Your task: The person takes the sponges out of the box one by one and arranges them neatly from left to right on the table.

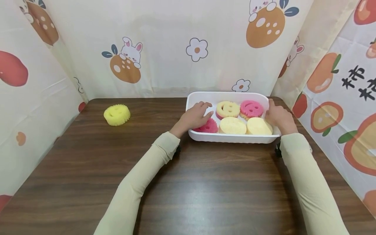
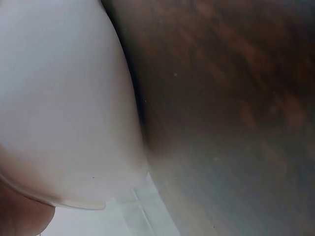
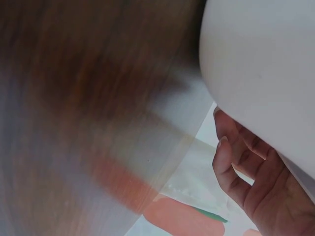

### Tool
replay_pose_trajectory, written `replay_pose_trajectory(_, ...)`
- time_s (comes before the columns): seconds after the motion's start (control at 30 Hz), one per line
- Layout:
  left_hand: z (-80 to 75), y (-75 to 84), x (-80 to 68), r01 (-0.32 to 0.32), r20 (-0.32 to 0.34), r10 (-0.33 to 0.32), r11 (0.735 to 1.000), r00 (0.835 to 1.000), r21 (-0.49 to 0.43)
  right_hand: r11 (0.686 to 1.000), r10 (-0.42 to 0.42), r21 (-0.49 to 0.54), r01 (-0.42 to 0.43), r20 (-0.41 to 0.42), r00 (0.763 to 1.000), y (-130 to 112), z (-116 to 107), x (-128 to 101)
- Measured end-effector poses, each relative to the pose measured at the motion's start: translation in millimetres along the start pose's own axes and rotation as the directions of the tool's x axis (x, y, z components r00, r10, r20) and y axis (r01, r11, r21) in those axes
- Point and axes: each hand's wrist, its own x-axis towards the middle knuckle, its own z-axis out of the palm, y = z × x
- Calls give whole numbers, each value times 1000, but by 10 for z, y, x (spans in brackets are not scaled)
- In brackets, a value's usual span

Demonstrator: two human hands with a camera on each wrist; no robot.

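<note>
A white tray stands at the table's far right and holds several round sponges. These include a yellow smiley sponge, a pink smiley sponge, a pink sponge and two pale yellow ones. My left hand holds the tray's left rim, its fingers lying over the edge above the pink sponge. My right hand grips the right rim. In the right wrist view its fingers curl under the tray wall. The left wrist view shows only the tray wall and the table.
A lone yellow smiley sponge lies on the dark wooden table at the far left. Printed cloth walls close in the back and both sides, close to the tray on the right.
</note>
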Motion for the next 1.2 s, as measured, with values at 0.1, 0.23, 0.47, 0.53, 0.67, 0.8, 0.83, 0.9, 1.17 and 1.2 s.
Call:
replay_pose_trajectory(0.1, 14, -5, 6, -3, 19, 3, 1000, 1000, 22, 1000, 0, -1, 0, 0, 1000, -2, 16, -4)
replay_pose_trajectory(0.23, 27, -12, 20, -4, 51, 1, 998, 999, 63, 1000, 7, 1, -7, 3, 1000, -11, 31, -16)
replay_pose_trajectory(0.47, 33, 1, 40, -3, 84, -10, 989, 996, 150, 1000, 4, 3, -4, -5, 1000, -20, 21, -17)
replay_pose_trajectory(0.53, 36, 7, 41, -1, 91, -13, 987, 996, 158, 1000, 6, 4, -6, -3, 1000, -24, 14, -19)
replay_pose_trajectory(0.67, 34, 18, 46, 7, 112, -27, 984, 993, 177, 1000, 6, 2, -6, -1, 1000, -29, -1, -20)
replay_pose_trajectory(0.8, 32, 19, 60, 12, 133, -38, 982, 990, 189, 1000, 13, 0, -13, -4, 1000, -38, -12, -15)
replay_pose_trajectory(0.83, 31, 19, 60, 11, 137, -38, 982, 990, 191, 1000, 16, 0, -16, -4, 1000, -39, -8, -12)
replay_pose_trajectory(0.9, 27, 22, 67, 5, 144, -33, 981, 989, 195, 1000, 16, -2, -16, -9, 1000, -37, -13, -9)
replay_pose_trajectory(1.17, 28, 19, 72, -7, 178, -31, 978, 984, 210, 1000, 19, 0, -19, -1, 1000, -33, -14, -14)
replay_pose_trajectory(1.2, 28, 21, 69, -5, 181, -34, 978, 983, 210, 1000, 20, 2, -20, 3, 1000, -31, -11, -13)
